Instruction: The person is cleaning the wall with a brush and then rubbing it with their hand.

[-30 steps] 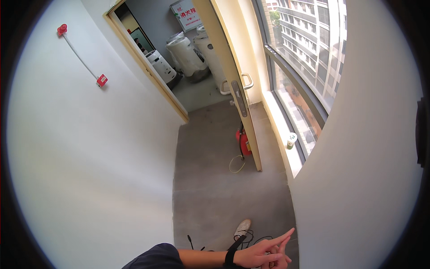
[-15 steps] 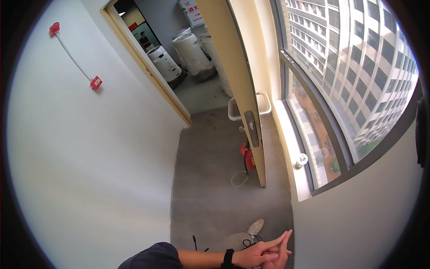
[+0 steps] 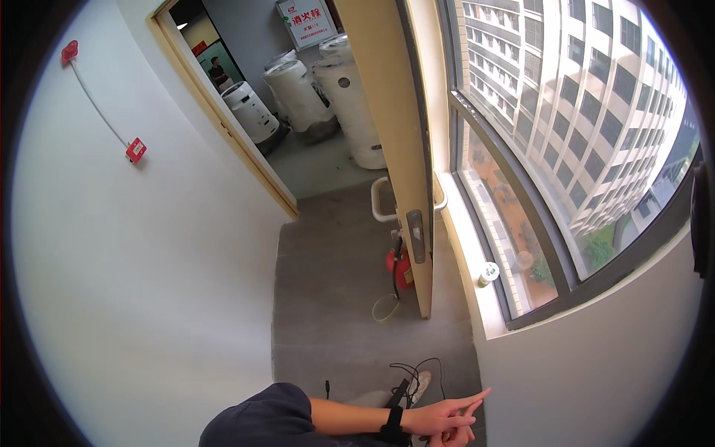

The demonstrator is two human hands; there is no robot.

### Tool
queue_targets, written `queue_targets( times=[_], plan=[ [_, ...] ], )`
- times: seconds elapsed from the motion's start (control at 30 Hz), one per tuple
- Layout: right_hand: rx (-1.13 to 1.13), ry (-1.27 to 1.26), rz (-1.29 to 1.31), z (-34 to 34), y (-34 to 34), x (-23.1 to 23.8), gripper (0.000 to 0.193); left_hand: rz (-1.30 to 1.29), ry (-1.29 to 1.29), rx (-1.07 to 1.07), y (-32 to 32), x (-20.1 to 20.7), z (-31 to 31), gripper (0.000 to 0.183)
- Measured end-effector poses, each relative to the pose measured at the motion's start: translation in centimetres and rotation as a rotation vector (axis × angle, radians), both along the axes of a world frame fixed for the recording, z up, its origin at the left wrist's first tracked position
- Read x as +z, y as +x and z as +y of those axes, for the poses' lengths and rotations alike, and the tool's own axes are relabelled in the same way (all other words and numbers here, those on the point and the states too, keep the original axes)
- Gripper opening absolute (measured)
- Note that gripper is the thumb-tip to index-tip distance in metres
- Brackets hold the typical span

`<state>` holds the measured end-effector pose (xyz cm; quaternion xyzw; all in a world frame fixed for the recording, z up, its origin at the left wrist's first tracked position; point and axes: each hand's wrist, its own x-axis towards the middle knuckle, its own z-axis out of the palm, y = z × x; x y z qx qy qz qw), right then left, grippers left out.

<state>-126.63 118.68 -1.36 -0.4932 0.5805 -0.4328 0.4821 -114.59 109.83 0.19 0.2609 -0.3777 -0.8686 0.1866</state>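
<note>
From the lower edge my left arm, in a dark sleeve and a black wristband (image 3: 392, 422), reaches to the right. My left hand (image 3: 438, 418) has its index finger stretched out toward the wall below the window; it holds nothing that I can see. Right under it, against its fingers, is my right hand (image 3: 458, 436), mostly cut off by the lower edge, its fingers largely hidden. Black cables (image 3: 417, 366) loop beside the hands, over a light-coloured shoe (image 3: 421, 387) on the grey floor.
A cream door (image 3: 402, 149) with white handles stands ajar ahead. A red fire extinguisher (image 3: 399, 268) sits beside it. Several wrapped white machines (image 3: 298, 97) and a distant person (image 3: 218, 74) are beyond the doorway. A small white cup (image 3: 488, 274) rests on the windowsill at right.
The view has shifted slightly, showing more of the machines beyond the doorway. My hands have changed pose: the left index finger now points out alone. More of the cables shows.
</note>
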Motion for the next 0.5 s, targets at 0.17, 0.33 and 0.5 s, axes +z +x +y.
queue_targets(
  times=[0.17,0.33,0.5],
  plan=[
    [-0.146,-0.174,0.371,7.3,-0.9,-1.0,0.079,-0.060,-0.469,-0.076,-1.8,-3.4,7.2,0.082],
    [-0.614,-0.214,0.320,18.1,1.8,-0.2,0.069,0.178,-0.438,-0.273,-1.3,-1.9,17.4,0.081],
    [-0.949,-0.016,-0.036,30.0,8.4,3.4,0.094,0.273,-0.391,-0.557,2.1,0.3,27.8,0.085]
  ],
)
